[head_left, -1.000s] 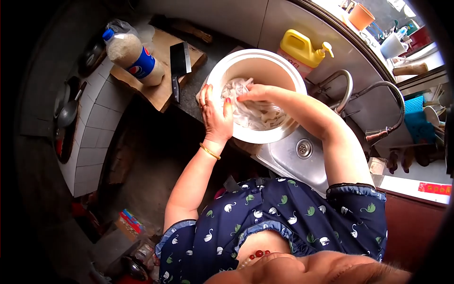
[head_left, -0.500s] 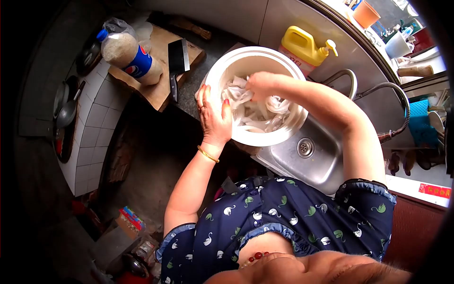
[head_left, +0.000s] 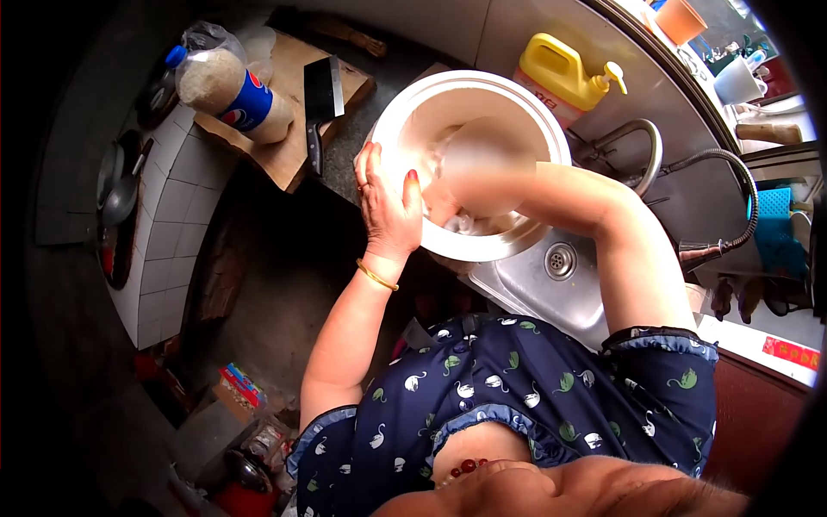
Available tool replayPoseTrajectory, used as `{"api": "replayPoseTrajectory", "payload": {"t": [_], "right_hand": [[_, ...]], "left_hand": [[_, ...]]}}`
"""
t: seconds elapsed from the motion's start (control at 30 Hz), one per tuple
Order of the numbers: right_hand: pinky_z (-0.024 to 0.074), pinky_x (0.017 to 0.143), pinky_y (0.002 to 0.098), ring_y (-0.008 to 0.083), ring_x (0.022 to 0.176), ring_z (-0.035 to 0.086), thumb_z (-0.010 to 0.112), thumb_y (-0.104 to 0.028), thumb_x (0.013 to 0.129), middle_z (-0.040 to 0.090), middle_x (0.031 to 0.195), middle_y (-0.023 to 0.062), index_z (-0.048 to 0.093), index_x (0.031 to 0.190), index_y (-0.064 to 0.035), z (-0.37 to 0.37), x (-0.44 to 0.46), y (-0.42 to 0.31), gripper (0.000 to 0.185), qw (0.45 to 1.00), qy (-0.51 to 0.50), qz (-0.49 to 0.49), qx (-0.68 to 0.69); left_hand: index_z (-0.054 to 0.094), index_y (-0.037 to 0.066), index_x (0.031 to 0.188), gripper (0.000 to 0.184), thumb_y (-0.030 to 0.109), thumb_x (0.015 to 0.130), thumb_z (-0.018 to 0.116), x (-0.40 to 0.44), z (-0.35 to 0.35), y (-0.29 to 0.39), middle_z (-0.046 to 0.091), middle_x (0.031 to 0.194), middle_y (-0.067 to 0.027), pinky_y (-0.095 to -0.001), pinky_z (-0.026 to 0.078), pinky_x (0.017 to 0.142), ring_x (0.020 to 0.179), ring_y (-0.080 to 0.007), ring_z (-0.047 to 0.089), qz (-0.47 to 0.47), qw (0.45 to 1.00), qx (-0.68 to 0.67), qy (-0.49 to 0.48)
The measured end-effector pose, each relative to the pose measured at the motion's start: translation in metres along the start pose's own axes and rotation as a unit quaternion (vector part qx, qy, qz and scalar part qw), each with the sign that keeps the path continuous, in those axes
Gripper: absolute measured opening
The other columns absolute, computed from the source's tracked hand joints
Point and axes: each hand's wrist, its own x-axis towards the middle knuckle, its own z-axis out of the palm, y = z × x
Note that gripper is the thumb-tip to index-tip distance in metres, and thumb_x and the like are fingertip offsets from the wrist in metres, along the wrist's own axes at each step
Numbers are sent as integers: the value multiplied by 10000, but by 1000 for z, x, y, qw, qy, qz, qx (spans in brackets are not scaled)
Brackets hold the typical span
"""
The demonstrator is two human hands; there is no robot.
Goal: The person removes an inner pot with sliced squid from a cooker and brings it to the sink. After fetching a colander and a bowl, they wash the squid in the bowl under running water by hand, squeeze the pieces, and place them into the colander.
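Tabletop point(head_left: 349, 157): bucket point(head_left: 417, 134), upper centre; left hand point(head_left: 388, 208) clasps rim point(head_left: 461, 79); right hand point(head_left: 445, 201) now lower inside, blurred, grip unclear; handling apparently continues.

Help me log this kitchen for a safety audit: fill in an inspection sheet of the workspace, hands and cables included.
Surface: dark counter, with a wooden board on it.
Job's things: white pot; pale contents, largely hidden by blur.
Clutter: bottle and cleaver on the board; plastic bag beside the bottle.
Hands: left hand touching the pot; right hand inside the pot, blurred, grip unclear.
Cables: nothing seen.
Surroundings: metal sink beside the pot, curved faucet, yellow pump jug.
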Motion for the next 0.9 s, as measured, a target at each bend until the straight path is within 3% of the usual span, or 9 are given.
{"api": "replayPoseTrajectory", "payload": {"t": [0.27, 0.3, 0.33, 0.4, 0.5, 0.57, 0.6, 0.83, 0.9], "right_hand": [[489, 727, 413, 339, 842, 623, 572, -183, 641, 653, 899, 207, 660, 897, 9, -46, -95, -17, 331, 975, -106, 11, -196], [494, 758, 408, 342, 861, 624, 578, -170, 637, 650, 909, 208, 652, 958, -2, -49, -86, 15, 370, 980, 25, -12, -196], [490, 810, 378, 332, 903, 619, 589, -168, 640, 645, 944, 205, 629, 1055, -31, -73, -110, -2, 440, 983, 34, 74, -162], [456, 887, 353, 278, 995, 597, 593, -170, 698, 632, 1064, 154, 625, 1113, -89, -91, -131, -6, 424, 970, 190, 135, -74], [423, 932, 354, 309, 1048, 566, 582, -341, 735, 599, 1112, 206, 565, 1173, -23, -90, -108, 38, 542, 943, 297, 145, -23], [401, 957, 346, 299, 1092, 542, 535, -484, 772, 554, 1198, 206, 571, 1164, -7, -84, -98, 44, 618, 949, 169, 267, 8], [372, 984, 351, 296, 1108, 528, 500, -582, 775, 545, 1215, 202, 579, 1162, -22, -69, -92, 52, 686, 942, 190, 276, 11], [387, 968, 332, 184, 1098, 536, 657, -491, 728, 595, 1168, 102, 621, 1131, -119, -23, -97, 19, 549, 876, 22, 357, 324], [478, 818, 288, 160, 939, 601, 718, -365, 697, 642, 1043, 63, 627, 1063, -111, -15, -92, 8, 455, 861, -65, 289, 412]], "left_hand": [[324, -78, 1279, 533, 131, 841, 545, 1, 0, 0, 348, 1300, -262, -423, 293, 1024, 1207, -383, 362, 6, 1000, 8, 1], [326, -78, 1278, 532, 132, 841, 545, 1, 0, 1, 349, 1300, -261, -423, 293, 1024, 1207, -381, 363, 3, 1000, 8, -1], [328, -78, 1277, 531, 133, 841, 546, 1, 0, 1, 349, 1300, -260, -422, 293, 1025, 1207, -379, 364, 2, 1000, 8, -3], [328, -78, 1277, 534, 135, 839, 549, 2, 0, 1, 347, 1298, -258, -419, 293, 1024, 1200, -374, 370, 1, 1000, 14, -6], [325, -80, 1278, 537, 133, 838, 548, 2, 0, 1, 345, 1297, -257, -418, 294, 1022, 1196, -373, 375, 0, 1000, 14, -5], [323, -80, 1279, 540, 132, 837, 548, 2, 0, 1, 345, 1297, -256, -418, 295, 1021, 1195, -375, 376, 7, 1000, 12, -1], [321, -80, 1280, 542, 131, 836, 548, 1, 0, 2, 345, 1297, -256, -419, 295, 1020, 1195, -376, 376, 10, 1000, 11, 1], [314, -73, 1287, 556, 146, 837, 554, 0, 0, -1, 343, 1301, -256, -421, 296, 1021, 1196, -379, 376, 10, 1000, 12, -1], [314, -72, 1287, 559, 152, 836, 557, 0, 0, -1, 342, 1302, -256, -421, 296, 1022, 1197, -380, 376, 6, 1000, 10, 0]]}}
